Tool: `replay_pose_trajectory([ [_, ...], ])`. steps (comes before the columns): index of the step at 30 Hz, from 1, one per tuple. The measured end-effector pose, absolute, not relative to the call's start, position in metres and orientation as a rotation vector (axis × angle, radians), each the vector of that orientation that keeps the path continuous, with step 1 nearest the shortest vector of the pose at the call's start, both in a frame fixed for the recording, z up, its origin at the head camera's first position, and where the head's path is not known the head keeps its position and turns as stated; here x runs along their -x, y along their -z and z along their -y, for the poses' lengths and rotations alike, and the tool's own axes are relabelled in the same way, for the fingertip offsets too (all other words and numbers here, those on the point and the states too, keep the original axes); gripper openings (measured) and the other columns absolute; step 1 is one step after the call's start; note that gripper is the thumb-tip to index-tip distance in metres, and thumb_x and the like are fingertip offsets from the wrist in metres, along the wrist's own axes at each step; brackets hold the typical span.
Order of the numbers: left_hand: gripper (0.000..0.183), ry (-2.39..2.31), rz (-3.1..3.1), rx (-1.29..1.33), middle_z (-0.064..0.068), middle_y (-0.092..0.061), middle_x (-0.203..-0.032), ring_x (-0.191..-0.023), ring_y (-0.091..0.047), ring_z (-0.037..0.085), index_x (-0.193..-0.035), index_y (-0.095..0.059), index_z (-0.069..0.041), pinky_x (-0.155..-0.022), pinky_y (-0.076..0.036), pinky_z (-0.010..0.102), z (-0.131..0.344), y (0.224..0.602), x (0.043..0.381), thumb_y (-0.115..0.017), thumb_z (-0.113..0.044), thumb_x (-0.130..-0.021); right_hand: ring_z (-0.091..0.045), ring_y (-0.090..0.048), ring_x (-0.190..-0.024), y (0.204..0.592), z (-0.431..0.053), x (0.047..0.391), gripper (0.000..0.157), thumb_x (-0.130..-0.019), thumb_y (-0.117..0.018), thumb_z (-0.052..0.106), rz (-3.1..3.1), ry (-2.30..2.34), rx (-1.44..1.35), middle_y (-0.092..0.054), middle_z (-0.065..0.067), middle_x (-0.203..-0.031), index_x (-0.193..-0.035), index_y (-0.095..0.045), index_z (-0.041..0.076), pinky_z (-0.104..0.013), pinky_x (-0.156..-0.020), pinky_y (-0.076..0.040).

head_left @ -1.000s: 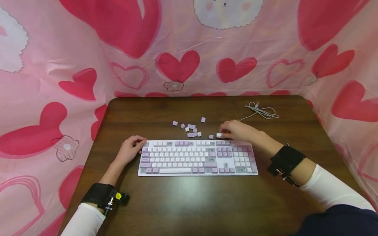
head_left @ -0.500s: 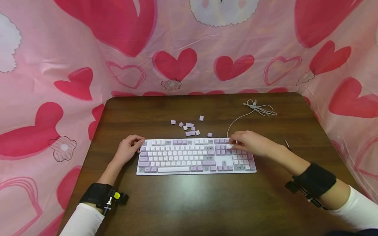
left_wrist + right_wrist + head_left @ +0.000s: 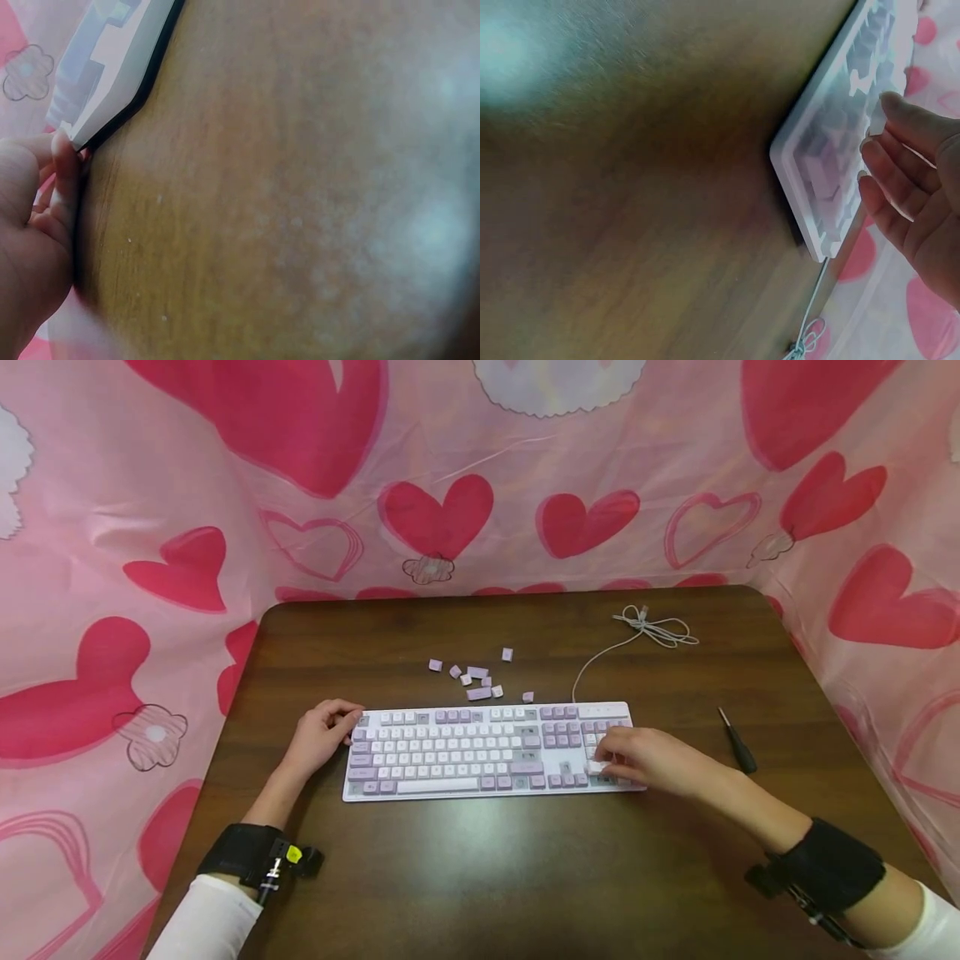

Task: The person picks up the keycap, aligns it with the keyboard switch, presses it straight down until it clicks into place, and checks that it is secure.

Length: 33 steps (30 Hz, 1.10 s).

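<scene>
A white and lilac keyboard (image 3: 442,785) lies on the table, with grey gaps where several keys lack caps. My left hand (image 3: 321,732) holds its upper left corner; in the left wrist view the thumb and fingers (image 3: 66,161) touch that corner. Over the number pad, my right hand (image 3: 651,760) pinches a wide white keycap (image 3: 597,767) between thumb and fingertips. The right wrist view shows this keycap (image 3: 876,118) held just above the keys, the other fingers bent. The fingers hide part of the number pad.
Several loose lilac and white keycaps (image 3: 477,693) are scattered behind the keyboard. A thin cable (image 3: 592,658) runs to a tied bundle at the back right. To the right lies a screwdriver (image 3: 741,752) with a black handle. A pink heart-patterned cloth (image 3: 450,435) surrounds the table.
My right hand has carried the white keycap from behind the keyboard forward and right, over the number pad. The screwdriver has come into full view. My left hand stays at the corner.
</scene>
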<state>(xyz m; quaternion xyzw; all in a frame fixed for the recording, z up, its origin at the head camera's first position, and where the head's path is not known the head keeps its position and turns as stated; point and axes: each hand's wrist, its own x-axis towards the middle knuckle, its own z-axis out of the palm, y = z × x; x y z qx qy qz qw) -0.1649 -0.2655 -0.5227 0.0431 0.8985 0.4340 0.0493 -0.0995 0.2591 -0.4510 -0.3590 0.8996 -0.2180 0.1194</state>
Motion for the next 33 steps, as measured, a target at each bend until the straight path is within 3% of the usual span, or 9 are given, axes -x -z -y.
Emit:
replay_pose_trajectory([
  [10, 0.024, -1.299, -2.735, -0.134, 0.014, -0.058, -0.102, -0.068, -0.061, 0.015, -0.119, -0.072, -0.001, -0.065, -0.046, 0.023, 0.267, 0.525, 0.163, -0.067, -0.019, -0.104, -0.004, -0.051, -0.079, 0.459, -0.258, 0.086, 0.018, -0.087, -0.082, 0.003, -2.727, 0.604, 1.285, -0.060, 0.006, -0.091, -0.096, -0.070, 0.014, -0.029, -0.068, -0.050],
  [24, 0.025, -1.308, -2.735, -0.150, 0.015, -0.059, -0.102, -0.067, -0.061, 0.014, -0.118, -0.072, 0.000, -0.065, -0.046, 0.022, 0.267, 0.526, 0.165, -0.067, -0.020, -0.104, -0.009, -0.045, -0.067, 0.454, -0.242, 0.075, 0.022, -0.091, -0.079, 0.008, -2.761, 0.375, 1.040, -0.050, 0.009, -0.077, -0.085, -0.060, 0.016, -0.028, -0.062, -0.044],
  [33, 0.027, -1.296, -2.736, -0.127, 0.013, -0.057, -0.103, -0.068, -0.060, 0.014, -0.121, -0.072, -0.002, -0.067, -0.045, 0.023, 0.268, 0.523, 0.167, -0.065, -0.023, -0.105, -0.011, -0.044, -0.063, 0.450, -0.227, 0.081, 0.017, -0.090, -0.075, -0.004, -2.702, 0.259, 0.953, -0.051, 0.003, -0.071, -0.085, -0.063, 0.009, -0.026, -0.060, -0.043],
])
